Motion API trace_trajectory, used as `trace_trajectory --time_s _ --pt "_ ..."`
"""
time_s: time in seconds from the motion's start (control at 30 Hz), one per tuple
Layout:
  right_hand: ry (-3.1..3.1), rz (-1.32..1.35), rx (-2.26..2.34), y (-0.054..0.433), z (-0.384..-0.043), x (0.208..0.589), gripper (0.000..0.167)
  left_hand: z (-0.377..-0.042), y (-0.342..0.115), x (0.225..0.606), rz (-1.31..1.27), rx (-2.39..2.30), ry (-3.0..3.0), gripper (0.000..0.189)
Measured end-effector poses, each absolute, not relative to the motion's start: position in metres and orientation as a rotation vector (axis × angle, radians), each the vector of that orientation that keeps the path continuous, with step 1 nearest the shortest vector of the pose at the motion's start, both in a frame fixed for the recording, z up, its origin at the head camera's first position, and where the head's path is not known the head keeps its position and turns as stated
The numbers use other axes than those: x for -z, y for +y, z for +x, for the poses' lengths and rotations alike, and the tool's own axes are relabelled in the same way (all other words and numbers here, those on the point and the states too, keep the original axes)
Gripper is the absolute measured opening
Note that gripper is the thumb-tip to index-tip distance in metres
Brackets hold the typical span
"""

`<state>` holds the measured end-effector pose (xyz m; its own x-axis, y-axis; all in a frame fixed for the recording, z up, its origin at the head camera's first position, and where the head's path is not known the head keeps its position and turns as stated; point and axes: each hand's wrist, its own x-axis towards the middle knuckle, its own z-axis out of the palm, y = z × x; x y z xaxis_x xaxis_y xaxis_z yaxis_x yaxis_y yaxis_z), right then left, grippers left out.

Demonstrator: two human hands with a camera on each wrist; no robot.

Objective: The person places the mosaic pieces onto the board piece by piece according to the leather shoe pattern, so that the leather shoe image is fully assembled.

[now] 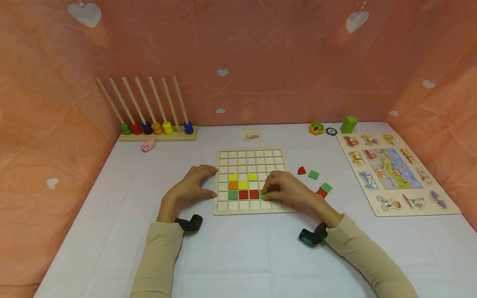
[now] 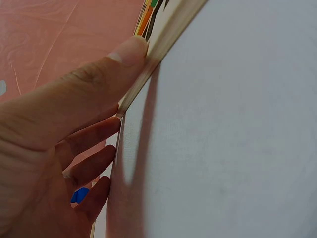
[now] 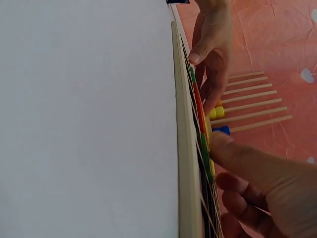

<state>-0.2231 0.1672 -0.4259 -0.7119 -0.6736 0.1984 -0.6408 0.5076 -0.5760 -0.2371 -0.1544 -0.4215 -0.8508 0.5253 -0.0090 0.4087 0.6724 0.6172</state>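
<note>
A wooden grid board point(image 1: 254, 210) lies flat in the middle of the table. Along its left edge, my left hand point(image 1: 189, 184) rests thumb and fingertips spread apart; in the left wrist view the thumb point(image 2: 99, 82) touches the board's rim. Over the right part of the grid, the curled fingers of my right hand point(image 1: 287, 189) pinch a green tile point(image 1: 264, 194) at a cell, partly hidden by them. Left of it sit two red tiles point(image 1: 249, 194) and another green square tile point(image 1: 233, 195). Above are an orange tile point(image 1: 233, 185), a yellow square point(image 1: 243, 184) and two yellow rounded pieces point(image 1: 252, 176).
Right of the board lie a red rounded piece point(image 1: 301, 170), green tiles point(image 1: 313, 174) and a red tile point(image 1: 321, 193). A picture puzzle point(image 1: 399, 203) lies farther right. Behind are a pattern card point(image 1: 252, 134), a peg counter point(image 1: 158, 137), a pink pig point(image 1: 148, 145) and a green block point(image 1: 348, 125).
</note>
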Motion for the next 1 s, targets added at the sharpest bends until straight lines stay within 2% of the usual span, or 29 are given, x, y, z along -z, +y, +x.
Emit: trace_trajectory --time_s 0.37,0.7,1.0 --pt "2.861 -1.017 1.128 0.207 -0.229 0.415 0.017 -0.237 -0.154 0.421 0.749 -0.926 2.696 0.071" --pt "3.052 -0.802 1.079 0.258 -0.235 0.412 0.022 -0.238 -0.154 0.421 0.746 -0.929 2.694 0.071" --pt "3.039 -0.593 1.01 0.278 -0.236 0.419 0.025 -0.238 -0.154 0.421 0.75 -0.921 2.697 0.071"
